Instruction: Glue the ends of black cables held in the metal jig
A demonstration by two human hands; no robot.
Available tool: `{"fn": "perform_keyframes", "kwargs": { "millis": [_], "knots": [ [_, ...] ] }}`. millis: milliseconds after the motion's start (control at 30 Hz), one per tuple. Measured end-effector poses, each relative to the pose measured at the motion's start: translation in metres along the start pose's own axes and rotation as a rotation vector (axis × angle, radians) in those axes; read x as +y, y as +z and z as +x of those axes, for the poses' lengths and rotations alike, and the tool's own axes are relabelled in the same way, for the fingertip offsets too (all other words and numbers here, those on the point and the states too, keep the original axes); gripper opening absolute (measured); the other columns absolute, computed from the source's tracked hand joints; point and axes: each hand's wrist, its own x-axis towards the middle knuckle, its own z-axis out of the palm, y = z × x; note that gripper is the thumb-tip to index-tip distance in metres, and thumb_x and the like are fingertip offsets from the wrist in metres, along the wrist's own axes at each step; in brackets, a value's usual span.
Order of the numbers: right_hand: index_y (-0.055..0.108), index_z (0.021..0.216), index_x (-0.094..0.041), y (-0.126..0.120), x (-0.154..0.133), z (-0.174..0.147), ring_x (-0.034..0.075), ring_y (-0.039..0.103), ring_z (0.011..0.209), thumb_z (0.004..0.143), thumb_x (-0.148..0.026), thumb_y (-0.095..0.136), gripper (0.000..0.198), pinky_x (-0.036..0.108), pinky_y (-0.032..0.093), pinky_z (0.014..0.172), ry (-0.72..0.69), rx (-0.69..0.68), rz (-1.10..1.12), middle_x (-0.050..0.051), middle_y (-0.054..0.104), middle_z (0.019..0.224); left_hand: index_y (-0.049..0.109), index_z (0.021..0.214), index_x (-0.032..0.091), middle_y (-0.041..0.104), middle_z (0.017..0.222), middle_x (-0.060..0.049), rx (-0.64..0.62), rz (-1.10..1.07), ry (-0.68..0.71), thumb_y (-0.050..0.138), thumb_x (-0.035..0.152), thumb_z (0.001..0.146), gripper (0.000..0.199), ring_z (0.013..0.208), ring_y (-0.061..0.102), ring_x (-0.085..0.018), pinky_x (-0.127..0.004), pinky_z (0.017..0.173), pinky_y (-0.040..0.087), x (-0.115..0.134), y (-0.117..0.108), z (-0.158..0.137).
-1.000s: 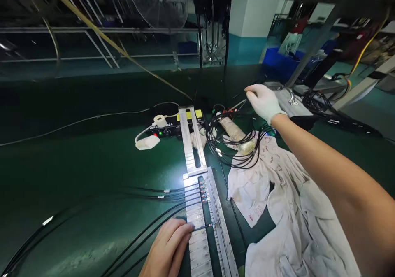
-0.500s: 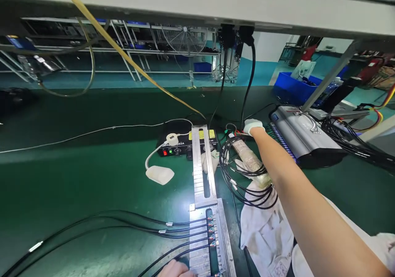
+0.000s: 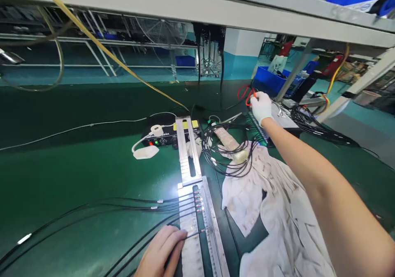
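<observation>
My left hand, bare, is closed at the left edge of the long metal fixture. A black cable runs out from its fingertips across the fixture. Several other black cables lie across the slots, their stripped ends showing small coloured wires along the right side. My right hand, in a white glove, is raised at the far right and closed on red-handled scissors. Two red loops show beside the fingers; the blades are not clearly visible.
A black power box with a white plug stands behind the fixture. Coiled black cables and a wrapped roll lie right of it. White cloths cover the right front. A silver machine stands near my right forearm; a shelf beam crosses overhead.
My right hand has risen from beside the cable coil, bringing the red scissors up. My left hand has come further into view along the fixture. The view has shifted right.
</observation>
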Motion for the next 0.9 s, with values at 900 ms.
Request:
{"fn": "perform_keyframes", "kwargs": {
  "millis": [900],
  "knots": [
    [0.058,0.113,-0.019,-0.094,0.069,-0.288,0.028,0.067,0.107,0.082,-0.053,0.065,0.046,0.037,0.058,0.078,0.348,-0.878,0.931,0.015,0.066,0.123,0.053,0.088,0.021,0.059,0.079,-0.002,-0.092,-0.473,-0.311,0.053,0.029,0.088,0.008,0.074,0.058,-0.019,-0.031,0.073,0.044,0.079,0.058,0.122]
  ]
}}
